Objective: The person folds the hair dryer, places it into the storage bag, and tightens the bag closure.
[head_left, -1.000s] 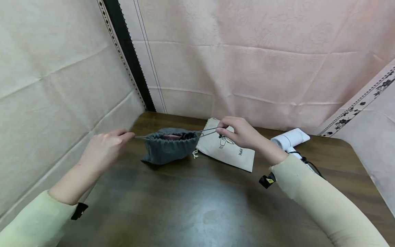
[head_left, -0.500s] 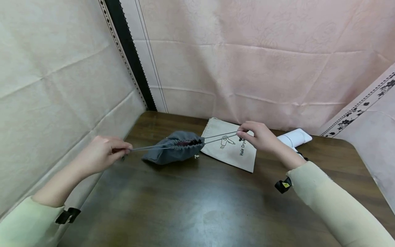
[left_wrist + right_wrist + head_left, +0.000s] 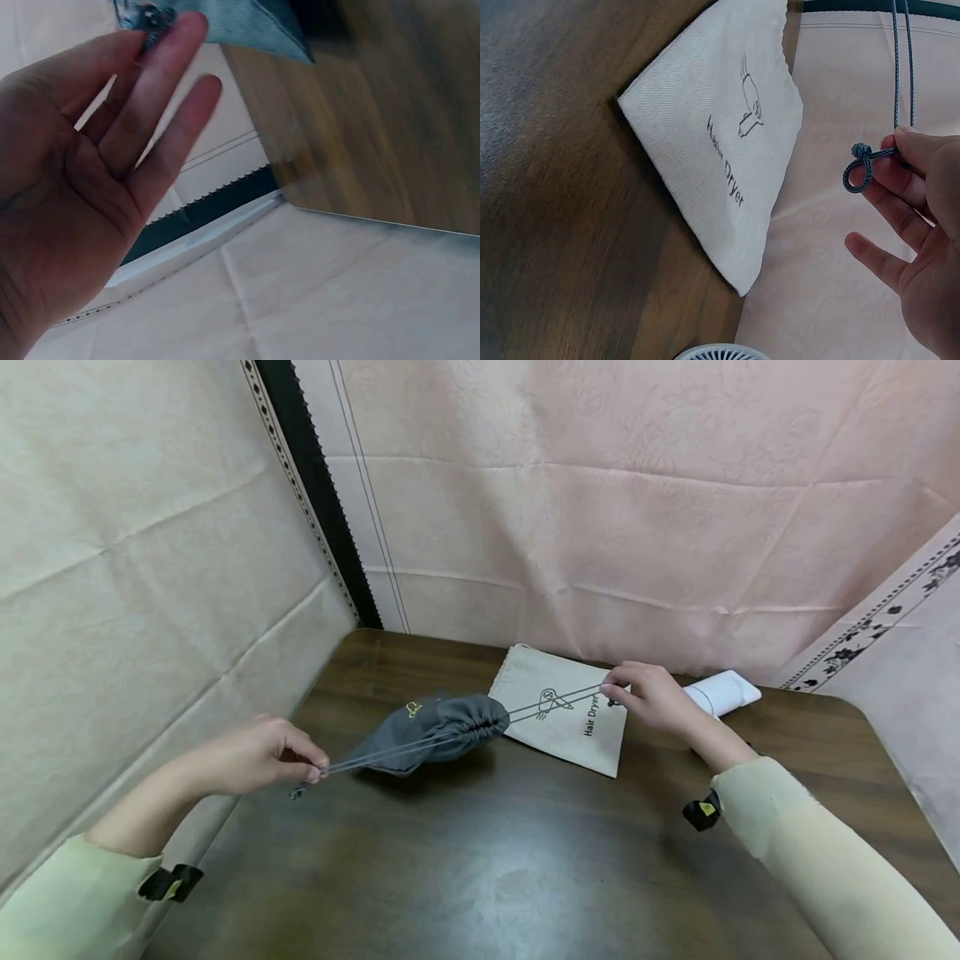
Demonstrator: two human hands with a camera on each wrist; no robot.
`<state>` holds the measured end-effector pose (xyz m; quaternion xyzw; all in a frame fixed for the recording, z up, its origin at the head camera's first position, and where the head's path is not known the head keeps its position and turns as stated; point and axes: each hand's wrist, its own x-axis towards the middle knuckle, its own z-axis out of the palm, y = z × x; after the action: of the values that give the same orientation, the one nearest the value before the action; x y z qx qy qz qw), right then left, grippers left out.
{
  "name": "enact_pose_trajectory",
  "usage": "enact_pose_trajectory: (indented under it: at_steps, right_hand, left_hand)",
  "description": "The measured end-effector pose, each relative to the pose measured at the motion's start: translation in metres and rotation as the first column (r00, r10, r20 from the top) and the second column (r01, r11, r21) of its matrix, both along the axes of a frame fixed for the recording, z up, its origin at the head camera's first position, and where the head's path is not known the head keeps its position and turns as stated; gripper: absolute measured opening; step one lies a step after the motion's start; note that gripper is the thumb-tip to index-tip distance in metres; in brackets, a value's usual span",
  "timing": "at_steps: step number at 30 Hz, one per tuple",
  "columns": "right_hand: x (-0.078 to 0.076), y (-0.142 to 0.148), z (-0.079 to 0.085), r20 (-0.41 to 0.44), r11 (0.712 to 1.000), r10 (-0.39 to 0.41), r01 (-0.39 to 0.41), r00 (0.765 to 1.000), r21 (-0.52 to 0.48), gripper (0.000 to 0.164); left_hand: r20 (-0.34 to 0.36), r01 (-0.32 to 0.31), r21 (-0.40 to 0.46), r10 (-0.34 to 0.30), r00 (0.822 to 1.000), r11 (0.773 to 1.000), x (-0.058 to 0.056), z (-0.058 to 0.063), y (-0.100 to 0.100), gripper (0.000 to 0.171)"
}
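Note:
A dark grey drawstring bag [image 3: 427,735] with a small yellow mark sits at the back of the table, its mouth gathered closed. My left hand [image 3: 258,760] pinches one doubled drawstring [image 3: 390,752] left of the bag, the knotted end hanging below the fingers. With thumb and fingertips my right hand [image 3: 648,697] pinches the other drawstring [image 3: 903,67]; its knot and small loop stick out past the thumb in the right wrist view. Both strings are taut. A corner of the bag [image 3: 255,26] shows in the left wrist view.
A cream pouch [image 3: 558,710] printed "Hair Dryer" lies flat behind the right string. Farther right lies a white hair dryer [image 3: 723,693], partly hidden by the right forearm. Cloth walls [image 3: 600,527] border the wooden table [image 3: 480,860] at the back and sides.
Both hands have drawn apart: the right moved rightward, the left down and toward the person. The bag's mouth went from open, with pinkish contents showing, to gathered closed, and the bag turned slightly.

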<state>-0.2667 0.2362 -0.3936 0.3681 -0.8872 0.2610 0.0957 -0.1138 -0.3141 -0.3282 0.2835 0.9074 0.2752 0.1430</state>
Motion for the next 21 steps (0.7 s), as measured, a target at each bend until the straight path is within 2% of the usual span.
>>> enact_pose_trajectory:
  at_steps: [8, 13, 17, 21]
  right_hand:
    - [0.005, 0.019, -0.004, -0.066, 1.0, -0.004, 0.002, 0.998, -0.03, 0.008]
    - [0.015, 0.023, -0.004, -0.068, 0.999, 0.01, -0.013, 0.998, -0.039, 0.009]
    - [0.024, 0.02, -0.003, -0.092, 0.998, 0.048, -0.052, 0.995, -0.043, 0.013]
    - [0.03, 0.015, -0.005, -0.08, 0.998, 0.056, -0.059, 0.995, -0.031, 0.013]
  left_hand:
    - [0.011, -0.043, -0.091, 0.044, 0.999, 0.995, -0.012, -0.01, -0.005, 0.015]
    - [-0.074, -0.062, -0.135, 0.053, 0.996, 0.989, -0.024, -0.021, -0.005, 0.015]
    - [-0.112, -0.077, -0.126, 0.063, 0.992, 0.989, -0.028, -0.034, -0.003, 0.014]
    - [-0.089, -0.144, -0.101, 0.136, 0.987, 0.984, -0.03, -0.041, 0.004, 0.015]
